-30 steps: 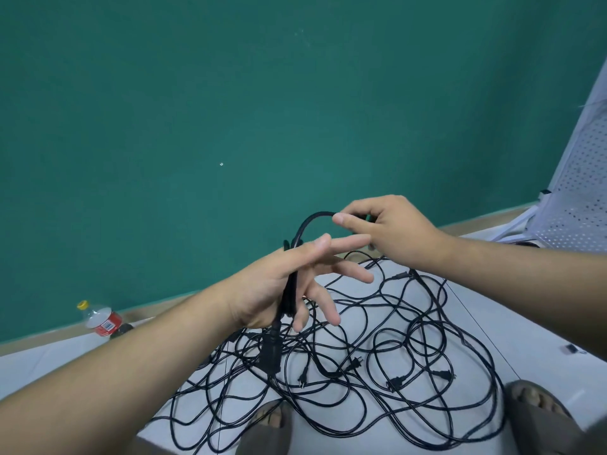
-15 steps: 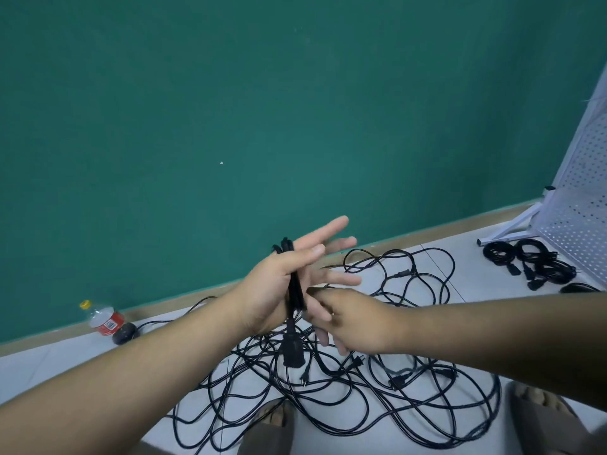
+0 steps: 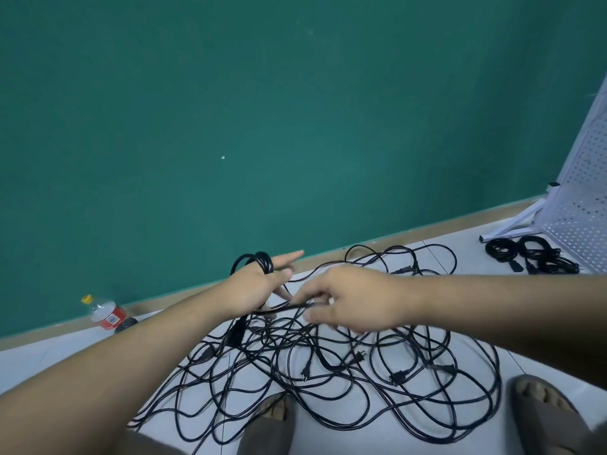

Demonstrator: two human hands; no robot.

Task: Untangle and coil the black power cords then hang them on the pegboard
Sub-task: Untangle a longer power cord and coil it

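A tangle of black power cords (image 3: pixel 345 372) sprawls over the white floor in front of me. My left hand (image 3: pixel 256 290) is held out with straight fingers, and several loops of one black cord (image 3: pixel 259 260) are wound round it at the thumb. A plug end hangs below that hand (image 3: pixel 236 333). My right hand (image 3: pixel 358 300) pinches the same cord (image 3: pixel 285 308) just below and to the right of the left hand. The white pegboard (image 3: pixel 581 205) leans at the far right. Coiled cords (image 3: pixel 532 254) lie on the floor at its foot.
A green wall rises behind the floor. A plastic bottle (image 3: pixel 105 313) with a red label lies by the wall at the left. My two feet in grey slippers (image 3: pixel 272 425) (image 3: pixel 545 412) stand at the tangle's near edge.
My right hand has come from above the left hand, down past it, then right, drawing the cord around the left hand. The left hand has dropped slightly and turned its back to me.
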